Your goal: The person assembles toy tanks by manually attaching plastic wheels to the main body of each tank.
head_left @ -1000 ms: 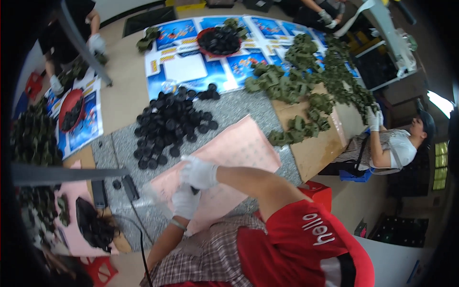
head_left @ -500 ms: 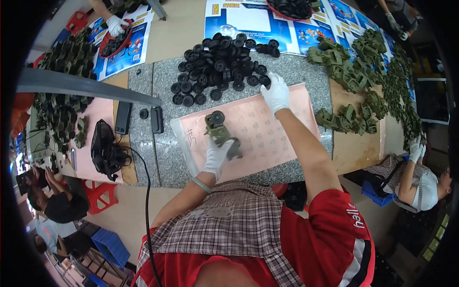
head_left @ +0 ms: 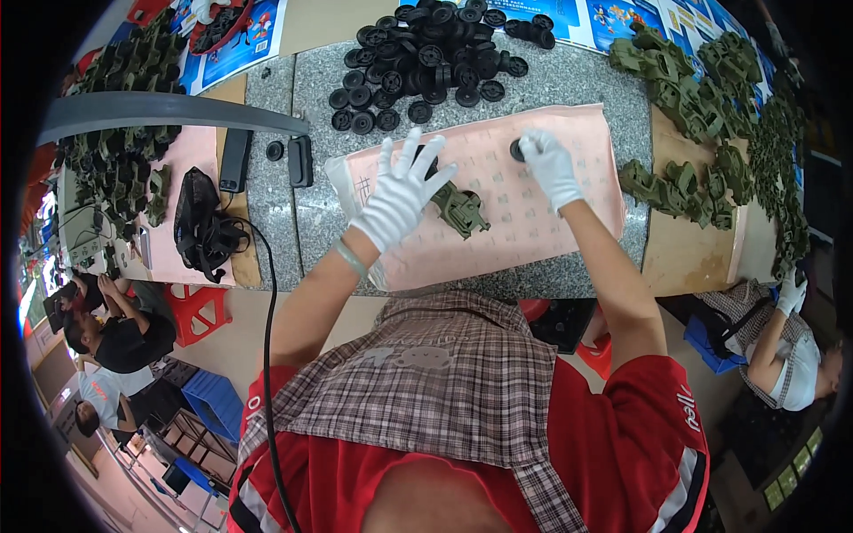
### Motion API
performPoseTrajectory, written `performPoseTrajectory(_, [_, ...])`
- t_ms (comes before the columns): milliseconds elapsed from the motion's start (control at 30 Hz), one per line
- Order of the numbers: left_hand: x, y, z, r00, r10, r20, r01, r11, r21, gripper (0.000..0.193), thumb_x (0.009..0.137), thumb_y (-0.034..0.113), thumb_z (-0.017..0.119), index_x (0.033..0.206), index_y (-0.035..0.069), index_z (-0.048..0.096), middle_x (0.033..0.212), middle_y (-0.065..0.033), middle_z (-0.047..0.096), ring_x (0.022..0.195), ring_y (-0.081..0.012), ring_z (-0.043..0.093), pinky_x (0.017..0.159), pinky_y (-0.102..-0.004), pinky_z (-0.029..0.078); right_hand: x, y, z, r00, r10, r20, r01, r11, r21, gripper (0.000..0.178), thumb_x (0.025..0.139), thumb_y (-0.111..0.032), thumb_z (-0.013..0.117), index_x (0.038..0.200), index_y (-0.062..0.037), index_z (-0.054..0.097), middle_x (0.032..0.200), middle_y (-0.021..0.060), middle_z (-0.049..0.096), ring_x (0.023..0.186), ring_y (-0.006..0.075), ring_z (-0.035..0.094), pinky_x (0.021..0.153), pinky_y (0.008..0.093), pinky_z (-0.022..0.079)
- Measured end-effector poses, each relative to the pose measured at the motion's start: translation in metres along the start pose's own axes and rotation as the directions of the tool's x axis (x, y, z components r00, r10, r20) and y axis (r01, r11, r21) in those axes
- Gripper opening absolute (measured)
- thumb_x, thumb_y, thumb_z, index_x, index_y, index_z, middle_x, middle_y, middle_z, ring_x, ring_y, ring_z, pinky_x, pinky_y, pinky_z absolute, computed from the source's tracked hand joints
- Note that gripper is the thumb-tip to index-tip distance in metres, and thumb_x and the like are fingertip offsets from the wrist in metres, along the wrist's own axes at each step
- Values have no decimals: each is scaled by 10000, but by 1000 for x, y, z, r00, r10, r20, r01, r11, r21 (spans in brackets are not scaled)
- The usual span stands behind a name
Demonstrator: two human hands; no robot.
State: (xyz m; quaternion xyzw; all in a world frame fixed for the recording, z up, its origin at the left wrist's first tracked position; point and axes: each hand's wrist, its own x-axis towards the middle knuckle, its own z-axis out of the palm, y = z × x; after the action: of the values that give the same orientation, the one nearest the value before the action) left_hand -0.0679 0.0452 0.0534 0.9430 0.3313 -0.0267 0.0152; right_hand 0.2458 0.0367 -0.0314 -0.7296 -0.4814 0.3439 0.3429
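Both hands wore white gloves: the left hand was spread wide open, fingers splayed and gripping nothing, hovering just above the dark green toy body, while the right hand had its fingertips pinched on a small black wheel at the pink mat's far edge, toward one o'clock from the green piece. Half a second earlier the left hand was closed around that green body and the right hand reached for the wheel heap; now the body lay released on the mat and a wheel had been brought onto it, which I judge to mean a wheel was about to be fitted. The grey stone tabletop carried everything. The pink mat lay at its centre. A large heap of black wheels sat at twelve o'clock, and piles of green moulded parts spread from one to three o'clock. A black bundle with a cable rested at nine o'clock, and a small black box stood nearer the mat.
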Motion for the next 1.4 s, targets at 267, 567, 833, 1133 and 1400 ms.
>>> performPoseTrajectory(267, [28, 2, -1, 960, -36, 276, 72, 990, -119, 559, 693, 374, 868, 1182, 170, 690, 1263, -59, 601, 1210, -302, 550, 890, -518, 521, -30, 12, -18, 994, -43, 104, 80, 920, -384, 347, 934, -281, 695, 1243, -123, 709, 1229, 145, 649, 1087, 346, 678, 947, 424, 554])
performPoseTrajectory(567, [10, 28, 5, 981, -195, 2, 195, 979, -65, 580, 717, 510, 841, 1110, 109, 697, 1138, -86, 674, 1119, -305, 604, 907, -521, 522, -36, -24, -30, 907, -43, 419, 289, 786, -546, 517, 888, -202, 726, 1380, -114, 592, 1351, 188, 592, 1132, 367, 667, 987, 439, 550])
performPoseTrajectory(833, [15, 22, 16, 950, -180, 256, 222, 964, -148, 577, 767, 555, 793, 1069, 71, 708, 1100, -86, 695, 1149, -290, 593, 868, -451, 553, -52, -88, -16, 782, -277, 559, 483, 835, -262, 513, 862, -220, 770, 1341, -111, 623, 1296, 152, 629, 1141, 364, 654, 993, 454, 541])
performPoseTrajectory(1133, [15, 23, 23, 957, -188, 219, 224, 962, -153, 552, 750, 534, 810, 1062, 89, 714, 1084, -60, 700, 1143, -272, 592, 838, -436, 560, -42, -99, 0, 571, -261, 778, 737, 580, -347, 541, 881, -264, 754, 1391, -158, 606, 1318, 137, 619, 1137, 348, 659, 980, 446, 552])
performPoseTrajectory(1400, [9, 25, 37, 970, -207, 128, 228, 959, -171, 535, 724, 521, 823, 1036, 101, 709, 1070, -51, 694, 1114, -267, 590, 867, -456, 537, -81, -87, 19, 922, -171, 348, 339, 794, -506, 505, 874, -464, 758, 1217, -98, 705, 1208, 203, 655, 1039, 375, 695, 910, 452, 572])
